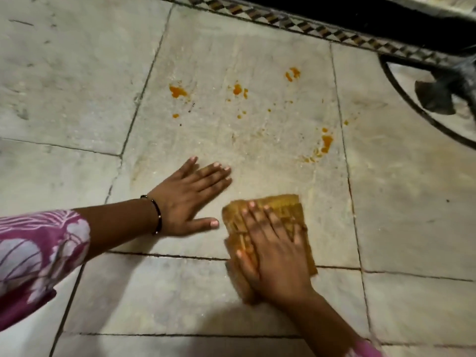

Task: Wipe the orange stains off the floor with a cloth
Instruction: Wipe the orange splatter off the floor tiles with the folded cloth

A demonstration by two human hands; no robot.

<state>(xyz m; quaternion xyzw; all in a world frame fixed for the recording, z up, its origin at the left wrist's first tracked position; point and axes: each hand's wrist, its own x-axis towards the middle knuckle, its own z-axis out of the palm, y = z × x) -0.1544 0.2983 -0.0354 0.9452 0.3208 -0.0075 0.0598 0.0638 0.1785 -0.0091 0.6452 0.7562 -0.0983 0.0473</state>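
Cloth (pixel 280 210), soft, thin and judged light, was found flat on the floor (pixel 77 99), nearer than the orange stains (pixel 325 143). It was pressed under the spread right hand (pixel 273 251); flat-palm pressure was judged best. Beside the cloth, the left hand (pixel 188 194) was spread flat.

Pale tiled floor (pixel 77 99) with orange stains (pixel 177 91), yellow cloth (pixel 288 204), two flat hands.

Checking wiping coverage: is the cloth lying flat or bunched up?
Flat: the cloth lies spread on the floor under the right hand's straight fingers.
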